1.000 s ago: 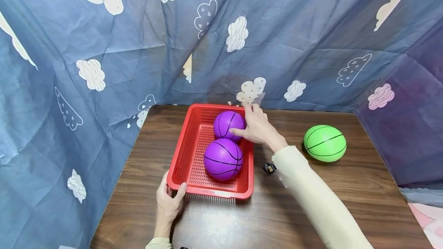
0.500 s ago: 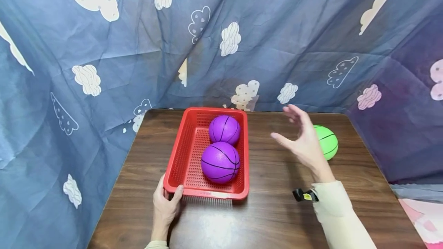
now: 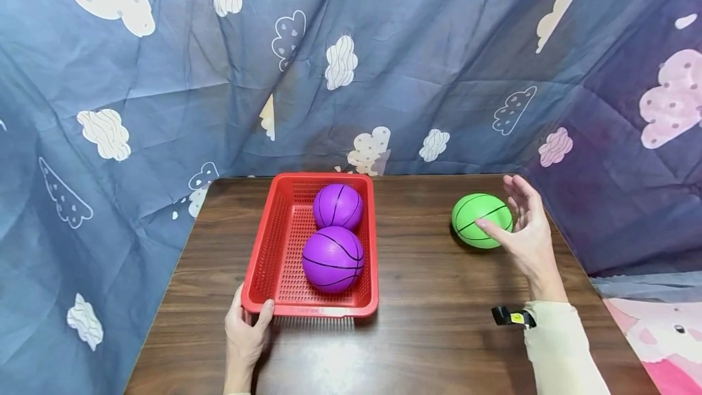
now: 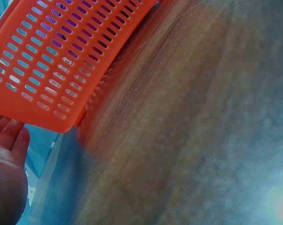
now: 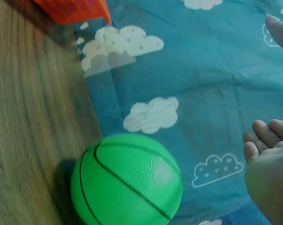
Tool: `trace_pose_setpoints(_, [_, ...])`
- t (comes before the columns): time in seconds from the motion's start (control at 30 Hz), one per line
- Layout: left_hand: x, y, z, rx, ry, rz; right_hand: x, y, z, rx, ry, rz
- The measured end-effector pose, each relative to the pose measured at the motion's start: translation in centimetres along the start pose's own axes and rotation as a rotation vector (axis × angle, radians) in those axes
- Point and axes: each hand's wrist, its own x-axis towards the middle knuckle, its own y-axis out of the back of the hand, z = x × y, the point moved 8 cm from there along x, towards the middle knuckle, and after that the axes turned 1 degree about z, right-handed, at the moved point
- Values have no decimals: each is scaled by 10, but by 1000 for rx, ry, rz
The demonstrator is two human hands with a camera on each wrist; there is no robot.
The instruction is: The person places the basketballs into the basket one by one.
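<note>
In the head view, the left hand [image 3: 244,335] holds the near left corner of the red basket [image 3: 310,311], thumb on the rim. Two purple balls, a far one [image 3: 337,206] and a nearer one [image 3: 332,259], sit inside toward its right side. The right hand [image 3: 529,239], fingers spread and thumb apart, hovers at the right side of the green ball [image 3: 476,222], which rests on the table. In the right wrist view a gap shows between the green ball [image 5: 127,183] and the hand [image 5: 272,173]. The left wrist view shows the basket's perforated wall [image 4: 62,56].
The wooden table [image 3: 417,328] stands against a blue cloth [image 3: 307,114] with cloud prints behind and at the left. A purple cloth side [image 3: 620,200] and a pink print [image 3: 658,337] are at the right. A black strap device [image 3: 510,317] is on the right wrist.
The right hand has left the far purple ball in the basket and moved right, past the green ball to its right side. The left hand stays on the basket. The head view has shifted right.
</note>
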Motion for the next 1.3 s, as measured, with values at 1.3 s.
trace_pose_setpoints(1.3, [0, 2, -3, 14, 13, 14, -15, 59, 146, -530, -409, -72])
